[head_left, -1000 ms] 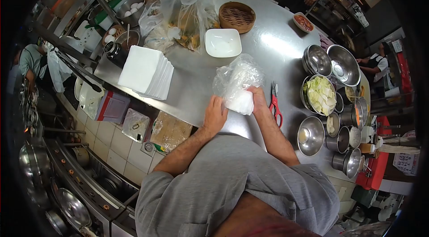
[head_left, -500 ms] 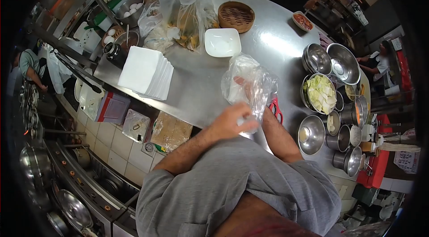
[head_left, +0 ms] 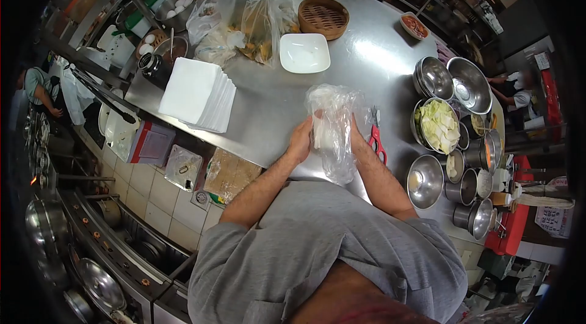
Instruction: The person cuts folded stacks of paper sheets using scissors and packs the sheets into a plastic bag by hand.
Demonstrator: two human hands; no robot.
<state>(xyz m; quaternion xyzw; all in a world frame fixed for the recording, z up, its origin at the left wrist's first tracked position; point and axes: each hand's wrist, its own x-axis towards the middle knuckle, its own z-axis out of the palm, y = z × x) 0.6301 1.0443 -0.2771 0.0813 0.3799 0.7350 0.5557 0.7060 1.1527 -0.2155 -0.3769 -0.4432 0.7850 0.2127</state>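
Note:
A clear plastic bag with something white inside (head_left: 331, 131) is held between my two hands, close to my body at the table's front edge. My left hand (head_left: 301, 139) grips the bag's left side. On its right side is my right hand (head_left: 358, 136), partly covered by the crinkled plastic. Just to the right of that hand lie red-handled scissors (head_left: 376, 141). Beyond the bag stands a white square bowl (head_left: 304, 54). Stacked white sheets or packs (head_left: 194, 94) sit to the left.
A bamboo steamer (head_left: 323, 18) and filled plastic bags (head_left: 259, 18) stand at the back. Metal bowls (head_left: 425, 182), one with chopped cabbage (head_left: 439, 126), line the right side. Black-handled tongs or a rod (head_left: 104, 95) extend at left. Other people (head_left: 41, 89) are at the far left and right.
The bag's loose plastic now hangs toward my body over the white contents. My left hand has moved from in front of the bag to its left side. A person at the back right has shifted.

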